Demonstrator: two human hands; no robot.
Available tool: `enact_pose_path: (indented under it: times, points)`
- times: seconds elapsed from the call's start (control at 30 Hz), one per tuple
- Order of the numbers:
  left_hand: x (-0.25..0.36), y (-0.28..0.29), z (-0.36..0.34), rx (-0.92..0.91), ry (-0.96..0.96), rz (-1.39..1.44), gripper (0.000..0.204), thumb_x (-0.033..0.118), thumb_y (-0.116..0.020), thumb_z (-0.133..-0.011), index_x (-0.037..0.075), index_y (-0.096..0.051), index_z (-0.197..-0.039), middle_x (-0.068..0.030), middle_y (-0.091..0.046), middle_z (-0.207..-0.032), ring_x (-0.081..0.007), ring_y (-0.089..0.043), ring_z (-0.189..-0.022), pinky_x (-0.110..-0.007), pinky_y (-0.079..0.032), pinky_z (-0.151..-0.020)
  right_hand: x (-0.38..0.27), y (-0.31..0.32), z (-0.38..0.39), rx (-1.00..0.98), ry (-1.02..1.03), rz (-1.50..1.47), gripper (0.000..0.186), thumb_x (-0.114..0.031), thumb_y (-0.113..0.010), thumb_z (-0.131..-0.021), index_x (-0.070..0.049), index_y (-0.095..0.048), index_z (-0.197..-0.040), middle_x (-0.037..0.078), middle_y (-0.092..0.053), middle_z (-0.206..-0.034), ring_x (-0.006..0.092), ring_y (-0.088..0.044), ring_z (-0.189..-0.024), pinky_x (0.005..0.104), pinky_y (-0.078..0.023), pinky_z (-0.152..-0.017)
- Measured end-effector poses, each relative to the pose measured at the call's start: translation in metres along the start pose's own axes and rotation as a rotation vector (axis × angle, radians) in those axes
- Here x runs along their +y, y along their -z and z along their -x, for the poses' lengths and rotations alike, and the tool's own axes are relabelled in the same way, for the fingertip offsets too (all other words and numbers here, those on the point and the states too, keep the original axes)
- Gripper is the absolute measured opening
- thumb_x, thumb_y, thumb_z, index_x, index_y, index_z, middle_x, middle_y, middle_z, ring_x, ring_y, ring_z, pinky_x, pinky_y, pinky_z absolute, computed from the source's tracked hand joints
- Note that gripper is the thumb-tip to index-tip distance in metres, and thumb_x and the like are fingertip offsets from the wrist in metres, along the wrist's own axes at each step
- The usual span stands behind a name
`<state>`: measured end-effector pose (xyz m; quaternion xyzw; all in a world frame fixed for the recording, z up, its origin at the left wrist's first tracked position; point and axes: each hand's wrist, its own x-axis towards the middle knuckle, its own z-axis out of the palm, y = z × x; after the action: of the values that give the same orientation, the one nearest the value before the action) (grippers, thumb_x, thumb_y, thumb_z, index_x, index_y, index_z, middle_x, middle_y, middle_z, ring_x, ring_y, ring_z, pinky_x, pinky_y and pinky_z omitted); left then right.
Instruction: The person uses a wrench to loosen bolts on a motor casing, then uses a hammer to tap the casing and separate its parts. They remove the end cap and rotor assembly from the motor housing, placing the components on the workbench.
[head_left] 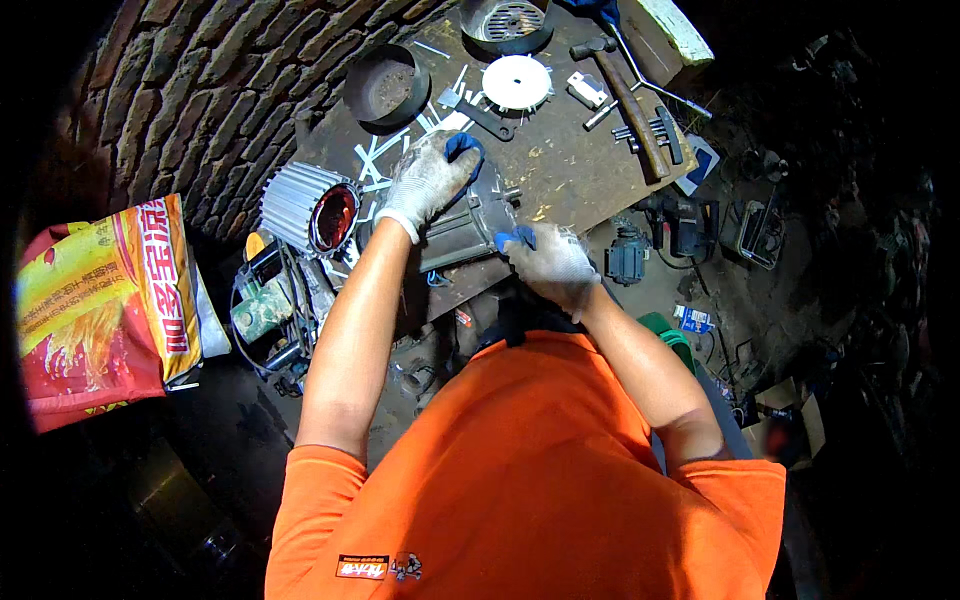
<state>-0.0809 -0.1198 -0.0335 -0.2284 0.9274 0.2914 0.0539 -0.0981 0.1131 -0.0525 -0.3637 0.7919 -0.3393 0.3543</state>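
Observation:
A grey electric motor [455,238] with a ribbed body lies on the near side of the worktable, its shaft stub pointing right. My left hand [428,182], in a white glove with blue fingertips, is closed over the motor's far upper side. At the right end of the motor, my right hand [555,268] has its gloved fingers bent against the lower edge of the end cover; anything small inside them is hidden. Just left of the motor, a finned motor housing [305,208] with red windings lies on its side. Pale strips [375,155] are scattered behind my left hand.
The worktable [560,165] bears a white fan wheel [517,82], a scraper-like tool [482,117], a round metal pan [387,86], a vented cover [505,22] and a hammer [628,105]. A brick wall [220,95] rises at left, above a colourful sack [110,305]. Power tools [688,228] lie right.

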Motion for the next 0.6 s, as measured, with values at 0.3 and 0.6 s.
enact_pose_path:
  times: [0.3,0.6]
  points:
    - [0.009,0.004,0.002,-0.014,0.016,-0.013,0.039,0.036,-0.063,-0.088,0.003,-0.068,-0.108,-0.0196,-0.069,-0.106,-0.0338,-0.065,-0.101,-0.039,-0.048,-0.091,0.012,-0.003,-0.005,-0.019,0.136,-0.107,0.035,-0.035,-0.055,-0.092,-0.002,-0.065,-0.093,0.024,-0.067,-0.088,0.0437,-0.064,-0.081,0.0502,-0.051,-0.074]
    - [0.005,0.001,0.002,0.021,0.019,-0.046,0.039,0.037,-0.063,-0.087,0.003,-0.068,-0.106,-0.0211,-0.069,-0.106,-0.0365,-0.065,-0.101,-0.042,-0.049,-0.089,-0.010,0.015,-0.002,-0.034,-0.180,-0.385,0.037,-0.035,-0.060,-0.088,0.000,-0.067,-0.082,0.021,-0.064,-0.071,0.0380,-0.064,-0.070,0.0460,-0.049,-0.065]
